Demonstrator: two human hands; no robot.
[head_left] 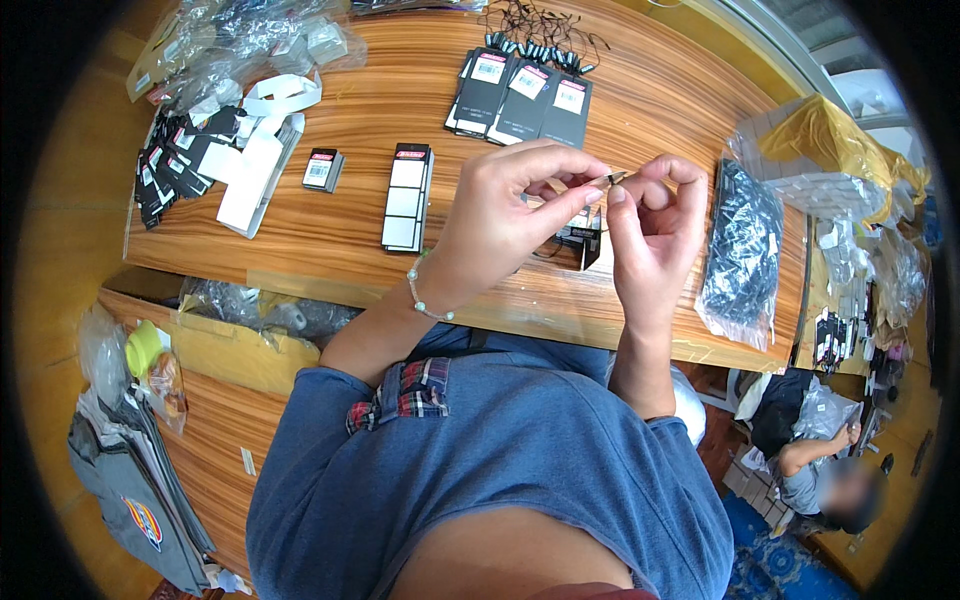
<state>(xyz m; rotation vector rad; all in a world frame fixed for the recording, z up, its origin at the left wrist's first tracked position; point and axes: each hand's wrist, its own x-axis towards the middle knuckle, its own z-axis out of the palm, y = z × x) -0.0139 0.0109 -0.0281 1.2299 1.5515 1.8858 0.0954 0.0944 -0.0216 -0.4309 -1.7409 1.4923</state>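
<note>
My left hand (510, 205), with a beaded bracelet at the wrist, and my right hand (655, 225) meet over the table's front part. Fingertips of both pinch a thin black cord (612, 178) with a small dark end; its finer detail is too small to tell. Just below the fingers, partly hidden by them, is a black hang tag (588, 248) with a dark loop beside it. Left of my left hand lies a neat stack of black tags with white label panels (406, 200). A smaller stack of labelled tags (322, 170) sits further left.
Stacked black tags (518, 100) with corded loops (540, 35) lie at the back. Scattered black tags (172, 170) and white folded strips (250, 180) are at left. A clear bag of black cords (742, 245) lies right, near a plastic-wrapped box (815, 150). Another person (820, 465) works at lower right.
</note>
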